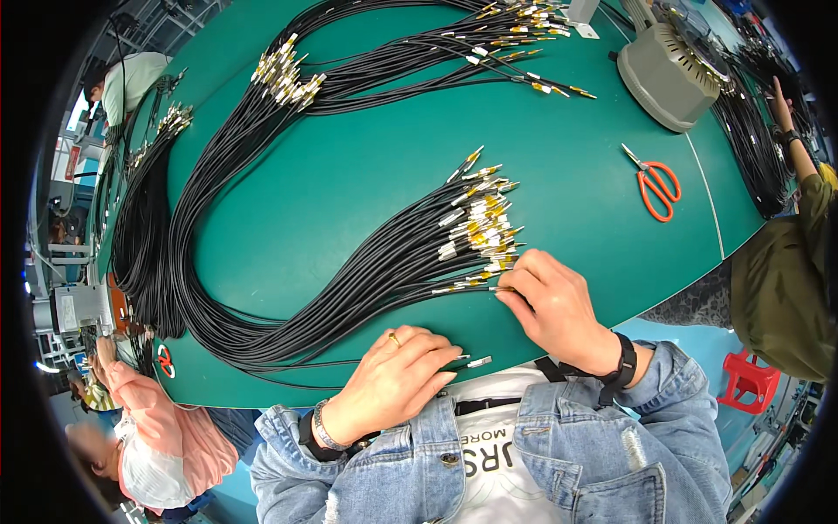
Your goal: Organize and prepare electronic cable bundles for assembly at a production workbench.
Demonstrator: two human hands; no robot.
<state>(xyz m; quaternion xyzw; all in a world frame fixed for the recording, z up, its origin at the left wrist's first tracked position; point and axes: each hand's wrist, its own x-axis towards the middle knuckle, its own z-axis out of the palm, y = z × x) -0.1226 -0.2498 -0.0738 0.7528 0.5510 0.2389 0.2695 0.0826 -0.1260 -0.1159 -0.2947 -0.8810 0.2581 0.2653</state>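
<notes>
A thick bundle of black cables (349, 262) curves across the green table, its white and yellow tipped ends (480, 229) fanned out in front of me. My left hand (393, 377), wearing a ring, is curled round a thin black cable near the table's front edge. That cable's white-sleeved end (479, 361) sticks out past my fingertips. At the lower tips of the bundle, my right hand (552, 301) pinches with thumb and forefinger at a cable end (471, 285). The fingers hide the very tip.
Orange-handled scissors (656, 186) lie at the right, below a grey machine (670, 74). More cable bundles lie at the far side (419, 65) and the left (144, 227). Co-workers sit at the left (166, 437) and right (781, 288). A red stool (749, 381) stands at the right.
</notes>
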